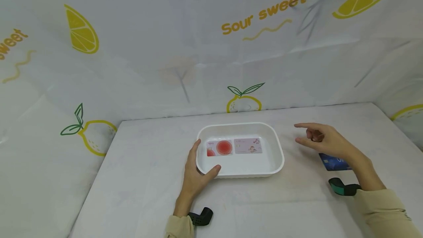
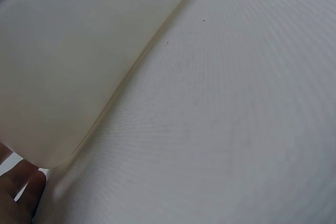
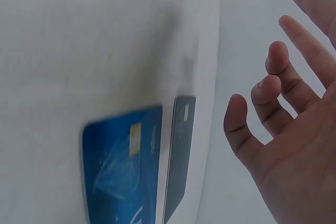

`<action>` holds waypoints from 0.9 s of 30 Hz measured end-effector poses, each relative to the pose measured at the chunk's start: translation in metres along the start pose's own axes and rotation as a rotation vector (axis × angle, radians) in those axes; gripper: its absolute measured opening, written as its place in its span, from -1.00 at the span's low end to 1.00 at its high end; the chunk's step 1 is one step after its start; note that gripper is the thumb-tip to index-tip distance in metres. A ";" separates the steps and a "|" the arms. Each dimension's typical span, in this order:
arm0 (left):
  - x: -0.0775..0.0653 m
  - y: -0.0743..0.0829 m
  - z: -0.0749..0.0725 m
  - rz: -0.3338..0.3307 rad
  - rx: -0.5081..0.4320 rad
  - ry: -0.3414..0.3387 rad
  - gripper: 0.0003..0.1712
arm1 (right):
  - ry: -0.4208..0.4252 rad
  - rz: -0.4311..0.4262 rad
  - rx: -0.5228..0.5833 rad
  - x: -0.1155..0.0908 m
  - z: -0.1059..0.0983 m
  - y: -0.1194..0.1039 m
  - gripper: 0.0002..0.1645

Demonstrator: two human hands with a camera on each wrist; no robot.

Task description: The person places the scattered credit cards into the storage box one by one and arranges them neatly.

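My left hand [image 1: 192,176] grips the left side of a white plastic tray [image 1: 248,165], thumb over the front rim and fingers along the outer wall. Inside the tray lie two cards side by side: a white card with red circles [image 1: 219,148] and a pale pink card [image 1: 248,146]. To the tray's right, my right hand [image 1: 332,141] hovers over the table holding nothing, index finger and thumb stretched apart. A blue bank card [image 3: 123,169] lies beneath it, partly covered by the forearm in the head view. Beside that, a grey card [image 3: 180,150] shows in the right wrist view.
A white cloth [image 1: 142,164] covers the table. Behind it rises a white backdrop [image 1: 148,47] printed with lemons and lettering. Black camera mounts [image 1: 202,216] sit at both wrists.
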State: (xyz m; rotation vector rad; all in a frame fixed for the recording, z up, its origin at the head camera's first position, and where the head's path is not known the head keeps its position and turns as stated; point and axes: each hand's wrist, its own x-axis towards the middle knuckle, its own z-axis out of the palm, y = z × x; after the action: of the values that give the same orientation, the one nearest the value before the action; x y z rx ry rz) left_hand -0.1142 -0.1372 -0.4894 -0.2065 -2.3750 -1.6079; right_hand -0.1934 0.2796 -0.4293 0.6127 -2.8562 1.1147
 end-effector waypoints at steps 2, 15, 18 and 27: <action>0.000 0.000 0.000 -0.002 -0.002 -0.001 0.14 | -0.005 0.003 -0.003 -0.001 -0.003 0.005 -0.47; 0.000 0.001 -0.001 0.001 0.018 0.006 0.13 | -0.034 0.041 -0.056 -0.012 -0.021 0.035 -0.45; 0.000 0.001 -0.001 0.004 0.022 0.007 0.13 | -0.046 0.072 -0.072 -0.015 -0.024 0.040 -0.43; 0.000 0.001 -0.001 -0.003 0.022 -0.004 0.13 | -0.054 0.087 -0.065 -0.023 -0.033 0.058 -0.41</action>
State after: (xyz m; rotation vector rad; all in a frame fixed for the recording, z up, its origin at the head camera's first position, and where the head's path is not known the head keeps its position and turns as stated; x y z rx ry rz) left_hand -0.1132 -0.1374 -0.4881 -0.2025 -2.3959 -1.5833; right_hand -0.1975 0.3480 -0.4457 0.5277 -2.9785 1.0257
